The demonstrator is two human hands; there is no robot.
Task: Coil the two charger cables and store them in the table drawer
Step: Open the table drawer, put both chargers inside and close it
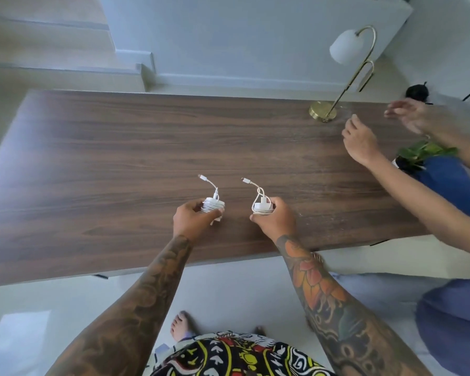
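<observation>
Left hand: the left hand (193, 219), just left of frame centre, curls its fingers and thumb round a white charger with its cable wound tight around it (213, 206); a short plug end sticks up.
Right hand: the right hand (276, 219), just right of centre, grips a second white charger with a looped cable (261, 206).
Counter: dark walnut-grain wooden counter (120, 158) beneath both hands.
Upper right: brass-stemmed lamp with white shade (346, 47); another person's hands (360, 142) over the counter, near a green potted plant (421, 151).

My left hand (192, 219) grips 1 coiled white charger cable (212, 204); my right hand (275, 218) grips another (261, 206), above the dark wooden table (120, 158).
</observation>
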